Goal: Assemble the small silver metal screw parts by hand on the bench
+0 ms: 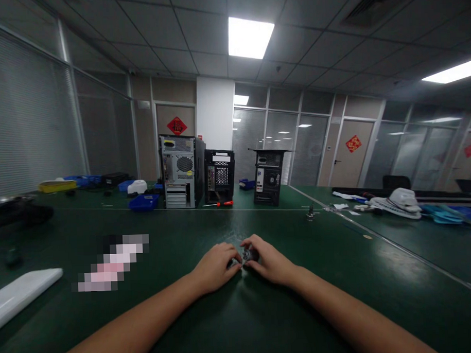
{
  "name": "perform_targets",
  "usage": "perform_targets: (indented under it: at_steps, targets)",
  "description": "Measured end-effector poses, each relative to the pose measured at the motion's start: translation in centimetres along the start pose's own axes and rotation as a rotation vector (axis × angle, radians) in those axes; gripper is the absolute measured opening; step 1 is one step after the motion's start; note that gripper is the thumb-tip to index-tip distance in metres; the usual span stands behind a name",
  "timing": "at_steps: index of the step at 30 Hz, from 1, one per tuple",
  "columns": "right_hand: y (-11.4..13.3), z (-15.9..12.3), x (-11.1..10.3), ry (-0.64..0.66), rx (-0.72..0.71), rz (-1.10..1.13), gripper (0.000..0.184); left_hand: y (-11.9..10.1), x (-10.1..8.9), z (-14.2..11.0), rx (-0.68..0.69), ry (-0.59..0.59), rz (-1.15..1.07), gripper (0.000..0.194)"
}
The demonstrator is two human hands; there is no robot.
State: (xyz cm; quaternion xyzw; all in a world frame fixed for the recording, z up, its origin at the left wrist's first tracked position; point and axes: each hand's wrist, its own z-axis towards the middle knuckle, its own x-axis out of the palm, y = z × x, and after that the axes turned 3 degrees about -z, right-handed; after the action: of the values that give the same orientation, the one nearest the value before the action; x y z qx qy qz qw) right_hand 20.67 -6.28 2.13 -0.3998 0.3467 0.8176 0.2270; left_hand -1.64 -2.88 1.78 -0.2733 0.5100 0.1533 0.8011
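Close together over the green tabletop, both hands have curled fingers, with the fingertips facing each other. My right hand is closed around a small grey metallic part, rounded and uneven in shape; its exact kind is too small to tell. My left hand is curled with thumb and fingers drawn in, and a dark bit shows between them; most of it is hidden by the fingers. Whether the pieces in the two hands touch or are joined cannot be made out.
Across the table stand three computer cases. A red-handled screwdriver lies before them, near a blue bin. A small metal piece stands right. A white hat lies far right, a white slab-like object near left.
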Motion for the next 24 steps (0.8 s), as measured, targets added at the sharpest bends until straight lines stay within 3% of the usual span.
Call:
perform_targets:
  at_steps: [11, 24]
  targets:
    - [0.9, 0.2, 0.0, 0.028, -0.076, 0.006, 0.031, 1.2, 0.5, 0.3, 0.077, 0.025, -0.107, 0.021]
    - [0.5, 0.2, 0.4, -0.005, 0.009, 0.033, 0.027, 0.8, 0.2, 0.4, 0.085, 0.055, -0.259, 0.025]
